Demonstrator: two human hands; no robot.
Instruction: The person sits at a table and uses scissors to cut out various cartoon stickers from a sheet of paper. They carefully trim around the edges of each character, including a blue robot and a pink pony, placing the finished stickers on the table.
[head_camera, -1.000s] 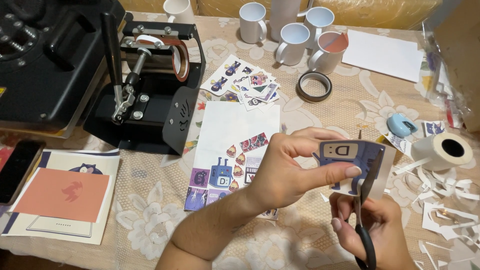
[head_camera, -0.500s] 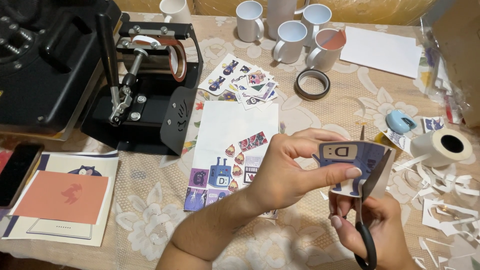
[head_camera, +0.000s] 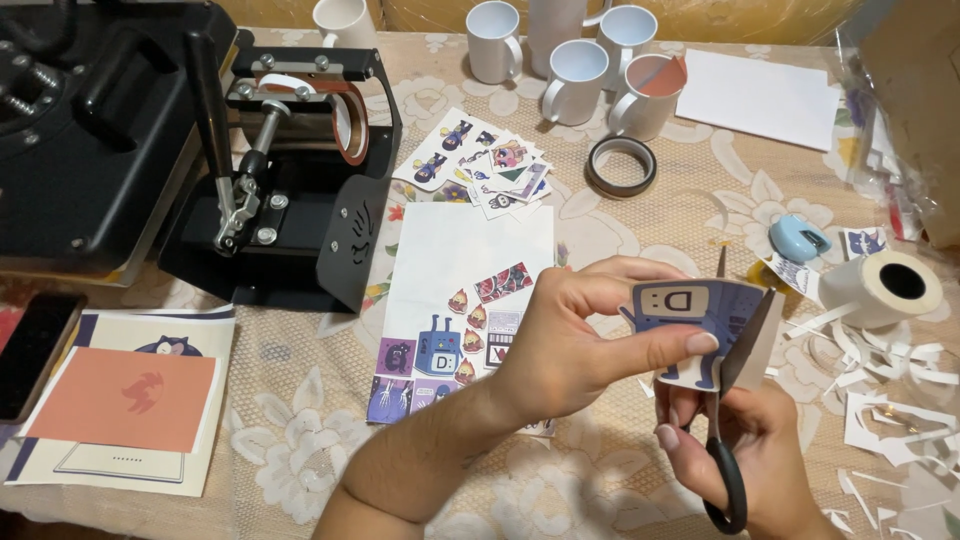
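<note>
At the far left a dark phone (head_camera: 35, 350) is laid beside a salmon-orange card on a printed sheet (head_camera: 120, 398), and behind them a black mug heat press with a lever handle (head_camera: 290, 190) is stood on the lace-patterned tablecloth (head_camera: 300, 440). Toward the middle, a white sheet printed with small colourful cartoon stickers (head_camera: 455, 320) is spread flat, with a loose pile of cut-out stickers (head_camera: 485, 165) above it and plain white ceramic mugs (head_camera: 575, 70) grouped at the back beside a dark tape ring (head_camera: 620, 165). The left hand (head_camera: 580, 340) is closed on a blue robot-figure paper cut-out (head_camera: 700, 320), pinched between thumb and fingertips and held up off the table. Just below it, the right hand (head_camera: 745, 450) is wrapped around black-handled scissors (head_camera: 725, 470), whose blades are hidden behind the paper, so their opening cannot be told. The cut is judged best made slowly — the paper turned into the blades rather than the scissors swung — with the pinching fingers kept clear of the outline. At the right, white paper offcuts (head_camera: 890, 410) are scattered near a cream tape roll (head_camera: 885, 285) and a small blue dispenser (head_camera: 798, 238).
</note>
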